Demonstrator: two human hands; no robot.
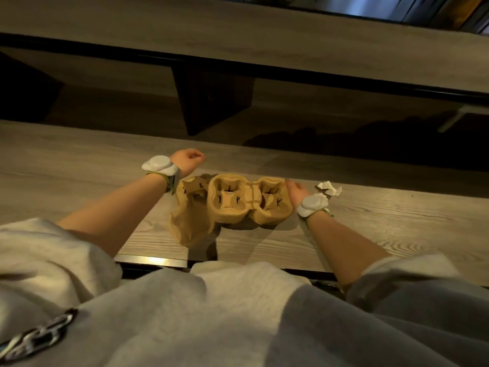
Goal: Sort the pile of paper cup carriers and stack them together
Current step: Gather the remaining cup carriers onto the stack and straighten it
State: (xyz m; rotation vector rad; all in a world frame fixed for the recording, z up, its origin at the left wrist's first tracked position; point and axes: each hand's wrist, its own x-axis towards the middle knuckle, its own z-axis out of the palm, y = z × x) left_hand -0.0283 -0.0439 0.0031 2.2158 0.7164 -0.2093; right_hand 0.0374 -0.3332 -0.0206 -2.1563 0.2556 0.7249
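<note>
A tan moulded two-cup carrier [238, 201] lies on the wooden table [79, 165] with its cup wells facing up. Another tan carrier [191, 221] lies tilted to its left, partly under it and reaching toward the table's near edge. My right hand [296, 193] rests against the right end of the upper carrier, thumb on its rim. My left hand [189, 158] hovers just beyond the pile's left end, fingers curled into a loose fist with nothing seen in it.
A crumpled white paper scrap [329, 188] lies on the table just right of my right hand. A dark gap and a second wooden surface [238, 35] lie beyond the table's far edge. White bands sit on both wrists.
</note>
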